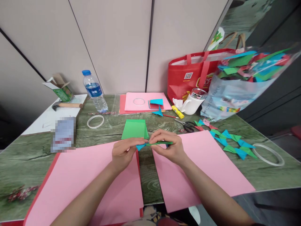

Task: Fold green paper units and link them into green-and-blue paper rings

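Between my two hands, over the gap separating the pink sheets, is a piece of folded paper, green along the right with a blue pointed end at the left. My left hand pinches it by the blue end. On the green side, my right hand grips it with thumb and fingers. Green paper squares lie just behind my hands. Pink sheets rest to the left, with red showing beneath, and another pink sheet is on the right. Joined blue, green and red folded pieces lie at right.
White rings, a water bottle, a hammer and an opened box stand or lie at left. Behind are a yellow glue stick, scissors, a white mug, a red bag and a plastic bag of folded paper.
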The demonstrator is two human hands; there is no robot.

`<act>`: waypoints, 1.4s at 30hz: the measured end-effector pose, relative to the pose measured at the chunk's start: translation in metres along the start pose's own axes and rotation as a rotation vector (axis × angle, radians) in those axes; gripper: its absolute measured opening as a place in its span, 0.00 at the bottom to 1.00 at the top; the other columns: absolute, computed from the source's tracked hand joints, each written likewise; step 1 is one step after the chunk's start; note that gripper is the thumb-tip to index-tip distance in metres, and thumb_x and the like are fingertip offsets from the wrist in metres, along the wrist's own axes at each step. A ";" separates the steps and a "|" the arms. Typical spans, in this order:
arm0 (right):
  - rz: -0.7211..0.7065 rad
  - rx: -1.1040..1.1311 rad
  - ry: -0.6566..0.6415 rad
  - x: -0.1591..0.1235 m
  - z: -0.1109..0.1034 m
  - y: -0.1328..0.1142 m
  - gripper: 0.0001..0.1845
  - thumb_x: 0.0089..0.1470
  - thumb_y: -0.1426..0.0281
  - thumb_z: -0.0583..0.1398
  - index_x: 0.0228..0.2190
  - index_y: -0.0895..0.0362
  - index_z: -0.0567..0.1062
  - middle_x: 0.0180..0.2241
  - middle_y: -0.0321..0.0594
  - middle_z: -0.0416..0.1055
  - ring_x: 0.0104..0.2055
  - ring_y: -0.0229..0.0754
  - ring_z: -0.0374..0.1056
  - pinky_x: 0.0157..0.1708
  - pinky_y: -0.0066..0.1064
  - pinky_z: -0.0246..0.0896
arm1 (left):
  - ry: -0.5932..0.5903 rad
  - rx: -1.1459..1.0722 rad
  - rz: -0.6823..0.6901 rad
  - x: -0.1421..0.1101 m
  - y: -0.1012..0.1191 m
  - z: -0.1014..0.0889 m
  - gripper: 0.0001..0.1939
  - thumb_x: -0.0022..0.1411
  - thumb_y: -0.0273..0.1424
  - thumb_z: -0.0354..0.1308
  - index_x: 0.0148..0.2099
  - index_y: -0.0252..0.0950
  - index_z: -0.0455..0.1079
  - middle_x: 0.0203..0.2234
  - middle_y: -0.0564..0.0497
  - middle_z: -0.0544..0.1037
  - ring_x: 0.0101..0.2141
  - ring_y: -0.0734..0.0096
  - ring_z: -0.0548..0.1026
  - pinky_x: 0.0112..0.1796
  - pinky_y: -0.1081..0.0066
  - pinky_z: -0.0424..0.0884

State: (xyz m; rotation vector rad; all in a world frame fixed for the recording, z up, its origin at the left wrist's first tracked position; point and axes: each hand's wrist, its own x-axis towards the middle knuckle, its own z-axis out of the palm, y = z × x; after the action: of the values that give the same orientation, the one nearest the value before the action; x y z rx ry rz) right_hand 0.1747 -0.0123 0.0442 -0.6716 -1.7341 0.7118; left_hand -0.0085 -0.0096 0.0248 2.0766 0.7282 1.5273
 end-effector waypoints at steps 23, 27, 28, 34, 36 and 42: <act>0.167 0.112 -0.068 0.000 0.001 0.006 0.04 0.45 0.73 0.63 0.28 0.55 0.76 0.29 0.39 0.73 0.33 0.39 0.68 0.34 0.32 0.63 | 0.042 0.179 -0.246 0.003 0.006 0.004 0.07 0.52 0.25 0.58 0.36 0.37 0.72 0.29 0.52 0.78 0.28 0.72 0.76 0.30 0.74 0.74; 0.199 0.121 -0.048 -0.001 0.001 0.009 0.03 0.46 0.72 0.62 0.28 0.55 0.76 0.29 0.39 0.73 0.33 0.40 0.68 0.34 0.32 0.63 | 0.122 -0.062 -0.277 0.001 0.003 0.006 0.19 0.55 0.24 0.56 0.49 0.40 0.61 0.40 0.49 0.73 0.24 0.78 0.75 0.23 0.76 0.73; 0.209 0.127 -0.043 -0.001 0.001 0.010 0.03 0.46 0.71 0.62 0.27 0.55 0.76 0.29 0.39 0.73 0.33 0.40 0.68 0.34 0.32 0.63 | 0.138 -0.095 -0.250 0.000 0.002 0.006 0.19 0.55 0.23 0.55 0.49 0.41 0.59 0.42 0.49 0.71 0.24 0.79 0.74 0.22 0.77 0.73; 0.247 0.139 -0.036 -0.002 0.002 0.013 0.03 0.46 0.71 0.62 0.28 0.55 0.76 0.29 0.39 0.73 0.33 0.40 0.68 0.34 0.32 0.62 | -0.021 0.103 -0.035 0.002 -0.001 0.001 0.11 0.55 0.21 0.54 0.39 0.37 0.71 0.41 0.46 0.70 0.31 0.74 0.75 0.31 0.72 0.74; 0.244 0.141 -0.046 -0.002 0.002 0.012 0.03 0.46 0.71 0.62 0.28 0.55 0.76 0.29 0.39 0.73 0.33 0.39 0.68 0.34 0.32 0.62 | -0.009 0.146 0.003 0.003 -0.001 0.000 0.11 0.54 0.21 0.56 0.39 0.37 0.72 0.39 0.46 0.71 0.36 0.70 0.74 0.35 0.69 0.73; 0.248 0.113 -0.054 -0.001 0.003 0.010 0.03 0.47 0.70 0.62 0.27 0.56 0.76 0.28 0.39 0.73 0.33 0.40 0.68 0.34 0.32 0.62 | -0.008 0.149 -0.001 0.002 0.000 0.000 0.10 0.54 0.22 0.56 0.37 0.38 0.74 0.39 0.45 0.72 0.38 0.68 0.74 0.33 0.72 0.74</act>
State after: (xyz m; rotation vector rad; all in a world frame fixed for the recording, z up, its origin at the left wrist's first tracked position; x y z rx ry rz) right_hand 0.1726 -0.0065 0.0353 -0.8031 -1.6615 1.0000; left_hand -0.0075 -0.0078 0.0261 2.1877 0.8643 1.5038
